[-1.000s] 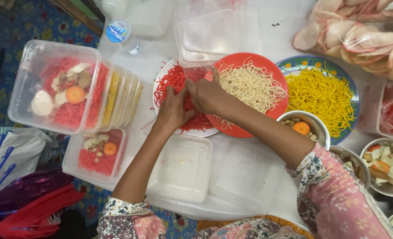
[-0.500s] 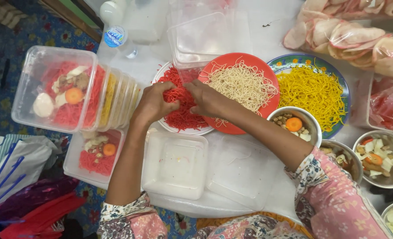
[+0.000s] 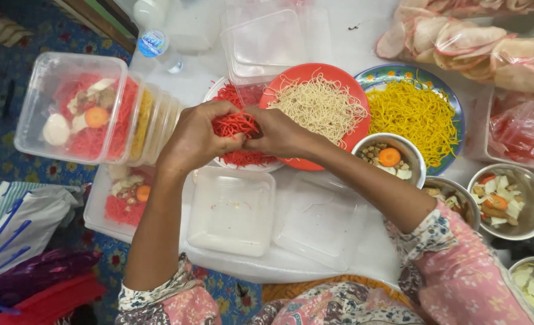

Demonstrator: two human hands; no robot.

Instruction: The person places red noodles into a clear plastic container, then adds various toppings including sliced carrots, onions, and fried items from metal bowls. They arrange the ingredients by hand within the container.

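Observation:
Both my hands meet over a white plate of red noodles [image 3: 238,96]. My left hand [image 3: 196,137] and my right hand [image 3: 279,132] together pinch a bunch of red noodles [image 3: 235,124] lifted off that plate. Just below my hands an empty clear plastic container [image 3: 231,210] sits with its open lid [image 3: 321,219] to the right. An orange plate of pale noodles [image 3: 318,102] lies right behind my right hand.
A patterned plate of yellow noodles [image 3: 414,111] is at right, with metal bowls of toppings [image 3: 393,157] near it. Filled clear containers [image 3: 74,108] stack at left, another filled one [image 3: 125,201] below. Bagged crackers [image 3: 477,45] lie far right, empty containers [image 3: 267,39] and a bottle [image 3: 155,42] behind.
My left hand slid left then came back toward my right hand. Both hands now lift a bunch of red noodles off the plate.

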